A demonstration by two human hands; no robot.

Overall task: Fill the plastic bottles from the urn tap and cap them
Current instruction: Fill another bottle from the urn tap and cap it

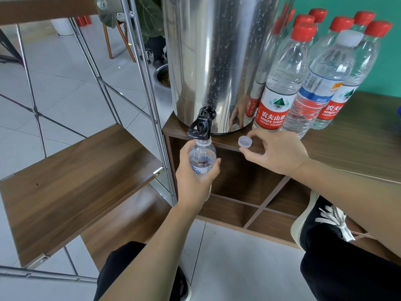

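A tall steel urn [212, 61] stands on the corner of a wooden cabinet [355, 144], its black tap [200, 127] jutting over the edge. My left hand [195, 177] grips a clear uncapped bottle [202, 156] with its mouth right under the tap. A white cap [245, 141] lies upside down on the cabinet top. My right hand [275, 151] rests beside it, fingertips at the cap's edge, holding nothing.
Several capped bottles, mostly red-capped [280, 88] and one white-capped [321, 83], stand right of the urn. A metal-framed rack with wooden shelves [82, 174] is close on the left. Cabinet cubbies [245, 187] open below. My knees and shoe [321, 220] are low in view.
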